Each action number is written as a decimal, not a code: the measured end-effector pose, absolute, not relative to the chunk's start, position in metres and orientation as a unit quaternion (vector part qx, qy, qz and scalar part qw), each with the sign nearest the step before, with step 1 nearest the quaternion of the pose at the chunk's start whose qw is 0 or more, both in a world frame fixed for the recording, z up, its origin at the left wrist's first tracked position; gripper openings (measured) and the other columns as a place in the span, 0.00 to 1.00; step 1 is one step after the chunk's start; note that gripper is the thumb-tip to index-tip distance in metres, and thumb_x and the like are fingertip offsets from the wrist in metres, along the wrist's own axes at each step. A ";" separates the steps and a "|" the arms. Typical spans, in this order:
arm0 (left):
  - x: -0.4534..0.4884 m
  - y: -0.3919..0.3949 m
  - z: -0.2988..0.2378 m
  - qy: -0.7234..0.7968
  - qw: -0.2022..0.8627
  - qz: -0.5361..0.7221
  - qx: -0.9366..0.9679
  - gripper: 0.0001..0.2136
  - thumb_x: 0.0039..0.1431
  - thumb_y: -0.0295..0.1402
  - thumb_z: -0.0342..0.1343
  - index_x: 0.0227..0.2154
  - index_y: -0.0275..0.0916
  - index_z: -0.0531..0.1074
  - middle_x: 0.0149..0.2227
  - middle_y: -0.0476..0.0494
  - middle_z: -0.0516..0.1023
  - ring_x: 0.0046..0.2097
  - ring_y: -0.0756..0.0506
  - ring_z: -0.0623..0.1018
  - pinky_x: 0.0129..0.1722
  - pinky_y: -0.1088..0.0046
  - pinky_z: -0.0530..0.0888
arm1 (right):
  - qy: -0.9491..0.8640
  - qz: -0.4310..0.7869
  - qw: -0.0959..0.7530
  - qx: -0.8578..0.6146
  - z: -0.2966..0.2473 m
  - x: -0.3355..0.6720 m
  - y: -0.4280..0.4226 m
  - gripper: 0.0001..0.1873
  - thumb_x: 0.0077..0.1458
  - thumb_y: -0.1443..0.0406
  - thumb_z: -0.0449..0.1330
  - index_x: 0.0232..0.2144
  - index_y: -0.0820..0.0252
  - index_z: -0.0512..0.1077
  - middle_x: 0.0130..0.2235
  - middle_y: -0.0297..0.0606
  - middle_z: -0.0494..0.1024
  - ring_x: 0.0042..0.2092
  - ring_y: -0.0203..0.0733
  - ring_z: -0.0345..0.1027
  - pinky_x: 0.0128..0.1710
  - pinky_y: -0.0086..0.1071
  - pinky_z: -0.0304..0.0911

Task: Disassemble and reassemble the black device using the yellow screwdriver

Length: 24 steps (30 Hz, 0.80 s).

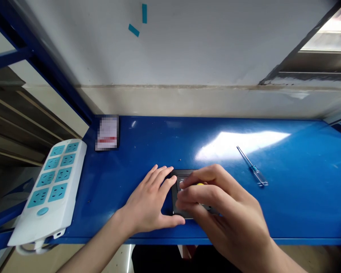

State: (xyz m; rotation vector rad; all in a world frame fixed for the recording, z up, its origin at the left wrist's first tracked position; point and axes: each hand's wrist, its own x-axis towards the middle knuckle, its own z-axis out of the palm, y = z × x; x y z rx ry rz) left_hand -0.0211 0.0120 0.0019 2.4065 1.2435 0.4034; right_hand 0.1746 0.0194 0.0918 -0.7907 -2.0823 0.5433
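Lower centre: left hand (pixel 150 201) lies flat, fingers spread, against a small dark device (pixel 183 197) on the blue shelf (pixel 301 204). Right hand (pixel 224 212) pinches a small yellow part (pixel 200 185) over it. A screwdriver (pixel 252 168) lies apart, right.

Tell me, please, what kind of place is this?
Probably a small workshop bench for electrical work: a blue metal shelf, a screwdriver, a white power strip, and a dark device under both hands.

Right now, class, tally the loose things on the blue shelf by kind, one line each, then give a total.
Power strips: 1, the white power strip overhanging the left end.
Screwdrivers: 1, the clear-handled screwdriver.
Cards: 1, the blurred card at the back.
Dark flat devices: 1, the dark device under the left hand and right hand.
Total: 4
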 end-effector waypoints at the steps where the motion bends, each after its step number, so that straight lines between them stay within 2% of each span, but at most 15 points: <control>1: -0.021 0.012 0.003 0.445 0.198 0.145 0.862 0.41 0.55 0.54 0.64 0.66 0.38 0.59 0.70 0.30 0.60 0.71 0.29 0.58 0.69 0.41 0.56 | -0.828 0.223 0.414 -0.306 0.091 0.175 0.020 0.13 0.60 0.76 0.59 0.45 0.56 0.72 0.43 0.37 0.77 0.45 0.34 0.77 0.43 0.24 0.75; 3: -0.020 0.013 0.005 0.446 0.193 0.146 0.862 0.40 0.55 0.53 0.64 0.65 0.37 0.59 0.69 0.29 0.62 0.70 0.29 0.59 0.69 0.42 0.57 | -0.826 0.235 0.421 -0.292 0.090 0.175 0.021 0.19 0.60 0.79 0.54 0.50 0.58 0.67 0.48 0.40 0.79 0.51 0.36 0.76 0.49 0.26 0.74; 5: -0.020 0.013 0.007 0.448 0.192 0.143 0.862 0.39 0.56 0.52 0.64 0.64 0.36 0.60 0.69 0.29 0.62 0.70 0.30 0.60 0.69 0.43 0.57 | -0.827 0.237 0.418 -0.293 0.090 0.176 0.022 0.21 0.59 0.79 0.52 0.51 0.58 0.66 0.51 0.43 0.78 0.55 0.39 0.74 0.51 0.30 0.75; 7: -0.019 0.013 0.008 0.448 0.191 0.136 0.863 0.39 0.57 0.53 0.63 0.64 0.36 0.60 0.69 0.28 0.61 0.71 0.31 0.59 0.70 0.44 0.56 | -0.829 0.224 0.410 -0.306 0.092 0.177 0.022 0.18 0.59 0.77 0.53 0.48 0.58 0.68 0.49 0.43 0.76 0.53 0.40 0.75 0.47 0.30 0.76; 9: -0.020 0.013 0.006 0.443 0.190 0.126 0.867 0.40 0.57 0.54 0.63 0.65 0.35 0.59 0.70 0.28 0.59 0.72 0.30 0.57 0.70 0.43 0.54 | -0.835 0.207 0.401 -0.314 0.094 0.179 0.022 0.11 0.61 0.73 0.59 0.45 0.58 0.72 0.44 0.41 0.74 0.47 0.39 0.75 0.42 0.28 0.76; 11: -0.021 0.013 0.003 0.442 0.189 0.120 0.869 0.41 0.57 0.55 0.62 0.66 0.36 0.58 0.71 0.29 0.58 0.72 0.31 0.56 0.70 0.42 0.54 | -0.841 0.199 0.398 -0.309 0.096 0.179 0.024 0.11 0.61 0.71 0.63 0.46 0.58 0.74 0.41 0.38 0.74 0.43 0.36 0.76 0.41 0.26 0.76; 14: -0.021 0.012 0.001 0.446 0.188 0.122 0.867 0.43 0.56 0.57 0.63 0.67 0.36 0.57 0.71 0.30 0.59 0.72 0.31 0.56 0.70 0.44 0.54 | -0.840 0.212 0.411 -0.283 0.095 0.180 0.028 0.16 0.61 0.76 0.60 0.50 0.59 0.71 0.44 0.39 0.79 0.46 0.35 0.77 0.46 0.26 0.75; 18: -0.020 0.012 0.003 0.447 0.188 0.129 0.865 0.42 0.56 0.57 0.62 0.65 0.35 0.59 0.70 0.29 0.60 0.71 0.32 0.58 0.71 0.45 0.54 | -0.837 0.243 0.405 -0.275 0.094 0.182 0.028 0.17 0.59 0.79 0.52 0.46 0.59 0.70 0.48 0.41 0.80 0.51 0.37 0.76 0.48 0.27 0.75; 22: -0.020 0.013 0.004 0.450 0.192 0.111 0.865 0.40 0.56 0.56 0.62 0.65 0.37 0.60 0.71 0.29 0.59 0.72 0.31 0.57 0.70 0.44 0.54 | -0.842 0.213 0.404 -0.287 0.096 0.182 0.023 0.10 0.61 0.74 0.59 0.42 0.58 0.74 0.43 0.39 0.75 0.44 0.34 0.76 0.42 0.24 0.75; 24: -0.020 0.013 0.003 0.451 0.188 0.118 0.865 0.40 0.57 0.54 0.62 0.65 0.36 0.59 0.70 0.28 0.59 0.71 0.31 0.57 0.70 0.43 0.55 | -0.842 0.205 0.409 -0.287 0.095 0.181 0.021 0.12 0.62 0.75 0.60 0.45 0.58 0.74 0.43 0.38 0.75 0.45 0.32 0.75 0.44 0.23 0.74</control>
